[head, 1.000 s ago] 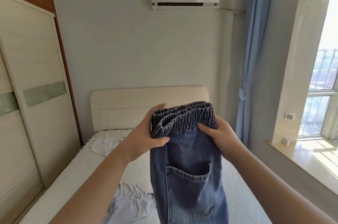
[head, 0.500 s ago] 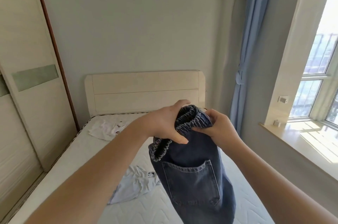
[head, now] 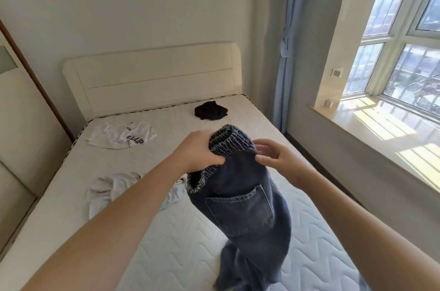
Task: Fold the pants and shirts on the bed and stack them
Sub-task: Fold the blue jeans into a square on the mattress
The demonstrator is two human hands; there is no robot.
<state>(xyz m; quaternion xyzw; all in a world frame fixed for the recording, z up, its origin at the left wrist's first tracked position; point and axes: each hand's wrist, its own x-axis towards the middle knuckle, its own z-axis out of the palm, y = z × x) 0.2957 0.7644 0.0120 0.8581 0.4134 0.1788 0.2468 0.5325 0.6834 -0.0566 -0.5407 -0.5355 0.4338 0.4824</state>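
Plain pale wall (head: pixel 142 0) behind cream wooden headboard (head: pixel 154 76). Sliding wardrobe (head: pixel 21 110) at left, brown trim. Blue curtain (head: pixel 288 36) hangs in the corner. White-framed window (head: pixel 402 36) at right, sunlight striping the stone sill (head: pixel 385 124). Wall switch (head: pixel 337 72) beside window.

1. The jeans (head: pixel 240 205) have dropped from headboard (head: pixel 152 76) height toward the mattress; their legs now touch it.
2. The right hand (head: pixel 277 156) has loosened, fingers spread, only its thumb on the waistband; the left hand (head: pixel 198 150) has bunched the waistband.
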